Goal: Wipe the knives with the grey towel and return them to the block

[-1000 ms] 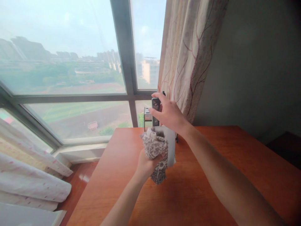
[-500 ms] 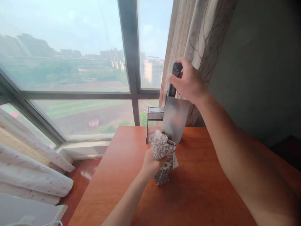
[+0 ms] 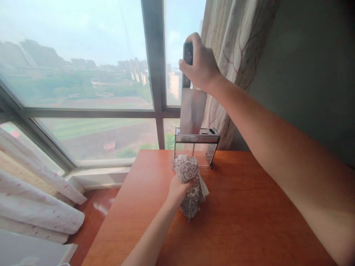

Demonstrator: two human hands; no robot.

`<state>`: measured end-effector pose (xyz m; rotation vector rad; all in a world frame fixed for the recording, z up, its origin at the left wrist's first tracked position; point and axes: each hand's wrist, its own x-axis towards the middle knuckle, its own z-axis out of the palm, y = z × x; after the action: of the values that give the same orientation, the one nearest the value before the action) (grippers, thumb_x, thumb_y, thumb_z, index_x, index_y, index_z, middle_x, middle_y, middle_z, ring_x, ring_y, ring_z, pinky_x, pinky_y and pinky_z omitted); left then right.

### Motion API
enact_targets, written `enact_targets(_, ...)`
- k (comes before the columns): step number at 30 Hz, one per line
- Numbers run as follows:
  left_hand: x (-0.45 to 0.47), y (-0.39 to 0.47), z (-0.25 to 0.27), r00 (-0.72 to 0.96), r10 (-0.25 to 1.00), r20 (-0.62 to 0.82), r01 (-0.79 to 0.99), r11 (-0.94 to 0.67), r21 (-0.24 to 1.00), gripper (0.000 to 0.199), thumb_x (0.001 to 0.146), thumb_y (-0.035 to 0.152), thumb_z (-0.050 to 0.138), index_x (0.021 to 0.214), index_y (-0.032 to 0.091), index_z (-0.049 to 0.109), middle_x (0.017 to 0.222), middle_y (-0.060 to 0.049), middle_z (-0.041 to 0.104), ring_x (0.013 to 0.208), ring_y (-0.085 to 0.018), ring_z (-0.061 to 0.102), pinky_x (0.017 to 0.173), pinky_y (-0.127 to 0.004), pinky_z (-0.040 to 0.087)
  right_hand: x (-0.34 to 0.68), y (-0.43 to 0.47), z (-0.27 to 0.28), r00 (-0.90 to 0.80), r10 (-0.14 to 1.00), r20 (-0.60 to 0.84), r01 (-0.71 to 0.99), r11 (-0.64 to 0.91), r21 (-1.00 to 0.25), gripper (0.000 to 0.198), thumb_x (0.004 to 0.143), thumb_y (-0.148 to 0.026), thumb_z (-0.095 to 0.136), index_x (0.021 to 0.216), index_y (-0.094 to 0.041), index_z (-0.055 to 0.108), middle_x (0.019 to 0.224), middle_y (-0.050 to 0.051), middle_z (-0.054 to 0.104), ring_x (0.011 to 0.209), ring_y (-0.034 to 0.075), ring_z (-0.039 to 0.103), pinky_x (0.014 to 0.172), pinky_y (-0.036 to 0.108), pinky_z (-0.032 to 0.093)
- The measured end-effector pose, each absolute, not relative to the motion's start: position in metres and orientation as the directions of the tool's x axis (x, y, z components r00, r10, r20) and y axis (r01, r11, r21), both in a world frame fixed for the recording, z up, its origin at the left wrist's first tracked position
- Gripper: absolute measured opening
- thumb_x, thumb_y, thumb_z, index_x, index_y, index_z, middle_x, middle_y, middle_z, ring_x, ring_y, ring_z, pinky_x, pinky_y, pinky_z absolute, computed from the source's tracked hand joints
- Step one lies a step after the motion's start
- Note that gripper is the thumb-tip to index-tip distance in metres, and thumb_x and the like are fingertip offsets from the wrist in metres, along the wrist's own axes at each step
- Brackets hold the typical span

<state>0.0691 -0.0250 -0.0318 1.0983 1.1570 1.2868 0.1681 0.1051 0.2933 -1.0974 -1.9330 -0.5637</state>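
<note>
Right grip (image 3: 202, 65): closed around the dark handle (image 3: 187, 79) of the cleaver (image 3: 192, 111).
Cleaver: blade upright, 6 o'clock from right grip; lower end at slotted rack (image 3: 197, 139); slot entry cannot be confirmed.
Left grip (image 3: 179, 189): clenched on patterned cloth (image 3: 186, 170), 6 o'clock from rack.
Rack: standing on table (image 3: 238, 207).
Curtain (image 3: 230, 48): 1 o'clock from rack.

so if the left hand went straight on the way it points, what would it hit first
Probably the clear-sided stand near the far edge of the table, met by the cloth in the left hand; the gap is hard to judge.
</note>
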Motion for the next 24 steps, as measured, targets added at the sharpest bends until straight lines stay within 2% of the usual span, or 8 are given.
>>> enact_targets(3, 0.068, -0.023, -0.034, -0.049, 0.998, -0.041, -0.177, 0.032, 0.984, 0.043, 0.057, 0.029, 0.082, 0.095, 0.012, 0.072, 0.09, -0.011, 0.074, 0.087, -0.03, 0.068, 0.077, -0.039, 0.053, 0.163, 0.113, 0.295, -0.294, 0.494, 0.818, 0.862, 0.506, 0.004, 0.042, 0.095, -0.037, 0.038, 0.122, -0.006, 0.037, 0.097, 0.003, 0.062, 0.084, 0.009, 0.059, 0.07, 0.023, 0.035)
enact_targets(7, 0.069, -0.022, -0.036, -0.048, 0.996, -0.071, -0.173, 0.062, 0.983, 0.044, 0.058, 0.031, 0.081, 0.095, 0.01, 0.072, 0.093, -0.012, 0.074, 0.087, -0.03, 0.068, 0.077, -0.038, 0.053, 0.157, 0.124, 0.296, -0.293, 0.468, 0.834, 0.849, 0.528, 0.003, 0.035, 0.089, -0.028, 0.05, 0.119, -0.01, 0.042, 0.091, 0.006, 0.064, 0.077, 0.016, 0.06, 0.066, 0.026, 0.039)
enact_targets(10, 0.069, -0.022, -0.038, -0.033, 0.997, -0.068, -0.139, 0.062, 0.988, 0.046, 0.058, 0.032, 0.08, 0.098, 0.01, 0.071, 0.095, -0.012, 0.074, 0.088, -0.031, 0.068, 0.079, -0.039, 0.053, 0.155, 0.129, 0.294, -0.284, 0.467, 0.837, 0.843, 0.537, -0.013, 0.034, 0.086, -0.026, 0.052, 0.117, -0.014, 0.044, 0.088, 0.006, 0.064, 0.073, 0.02, 0.058, 0.064, 0.028, 0.04)
enact_targets(19, 0.07, -0.019, -0.045, -0.021, 0.998, -0.063, -0.106, 0.06, 0.993, 0.046, 0.059, 0.033, 0.079, 0.099, 0.01, 0.071, 0.096, -0.013, 0.074, 0.089, -0.032, 0.067, 0.08, -0.04, 0.052, 0.158, 0.133, 0.286, -0.251, 0.552, 0.795, 0.805, 0.575, -0.145, 0.029, 0.089, -0.026, 0.054, 0.112, -0.018, 0.037, 0.09, 0.008, 0.059, 0.082, 0.023, 0.057, 0.076, 0.036, 0.041)
enact_targets(24, 0.07, -0.02, -0.045, -0.022, 0.998, -0.067, -0.083, 0.065, 0.994, 0.047, 0.06, 0.033, 0.079, 0.1, 0.01, 0.071, 0.097, -0.014, 0.073, 0.091, -0.032, 0.067, 0.079, -0.039, 0.052, 0.16, 0.136, 0.282, -0.244, 0.567, 0.786, 0.813, 0.562, -0.153, 0.03, 0.089, -0.028, 0.054, 0.112, -0.017, 0.037, 0.091, 0.008, 0.059, 0.082, 0.023, 0.056, 0.077, 0.036, 0.042)
